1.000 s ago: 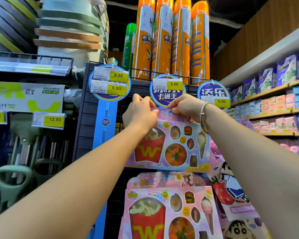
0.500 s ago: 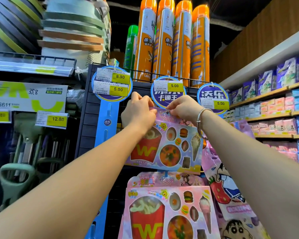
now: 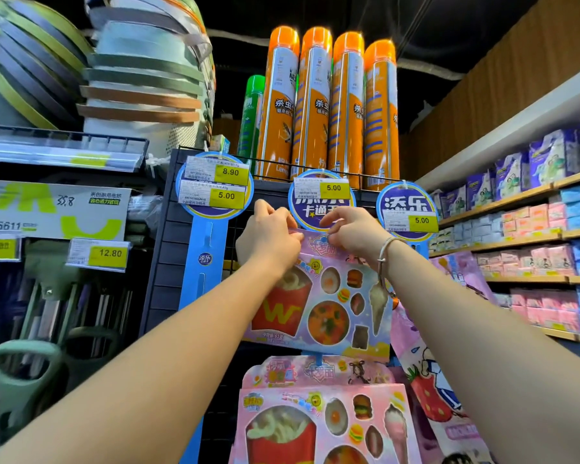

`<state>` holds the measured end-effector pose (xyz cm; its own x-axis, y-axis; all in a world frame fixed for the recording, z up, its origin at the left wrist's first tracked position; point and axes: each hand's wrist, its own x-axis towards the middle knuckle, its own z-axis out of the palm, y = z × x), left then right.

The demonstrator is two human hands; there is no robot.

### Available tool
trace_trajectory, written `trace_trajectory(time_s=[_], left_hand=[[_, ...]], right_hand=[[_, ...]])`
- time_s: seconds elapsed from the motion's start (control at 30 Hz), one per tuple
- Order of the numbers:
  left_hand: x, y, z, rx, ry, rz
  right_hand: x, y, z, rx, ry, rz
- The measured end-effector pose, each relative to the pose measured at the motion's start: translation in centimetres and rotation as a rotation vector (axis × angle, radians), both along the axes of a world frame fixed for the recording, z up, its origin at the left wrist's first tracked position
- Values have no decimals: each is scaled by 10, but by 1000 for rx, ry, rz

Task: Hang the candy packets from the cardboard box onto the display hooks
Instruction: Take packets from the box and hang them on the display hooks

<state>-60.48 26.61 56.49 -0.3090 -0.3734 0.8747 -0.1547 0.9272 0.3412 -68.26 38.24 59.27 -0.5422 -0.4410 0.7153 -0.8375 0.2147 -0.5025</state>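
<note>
**Packet (image 3: 315, 306) may be dropped unhooked**

The packet is being pinched at its top edge by the left hand (image 3: 268, 241) and right hand (image 3: 352, 232), high on the rack (image 3: 168, 262). The hook being hidden, its hole may be missed.

held packet (image 3: 318, 303) above hung packet (image 3: 322, 416) | spray cans (image 3: 329, 105) on top | price discs (image 3: 322, 199) behind hands

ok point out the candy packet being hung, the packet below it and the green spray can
held candy packet (image 3: 278, 313): head view, red fries carton print
lower candy packet (image 3: 315, 373): head view, pink header card
green spray can (image 3: 250, 128): head view, middle of body
</note>
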Motion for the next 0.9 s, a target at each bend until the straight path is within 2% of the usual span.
trace_trajectory(time_s=[0.13,0.2,0.43,0.73,0.9], left_hand=[[-4,0,-10,41,-3,-14],[-5,-2,-16,39,11,-8],[-6,-2,-45,-97,62,88],[10,-14,-63,-254,-17,158],[47,-41,-68,-284,16,144]], right_hand=[[-5,-7,-7,-35,-41,-75],[-6,-13,-12,-25,-5,-158],[2,-16,-62,-84,417,-437],[19,-15,-73,-161,316,-425],[64,-39,-78,-247,389,-370]])
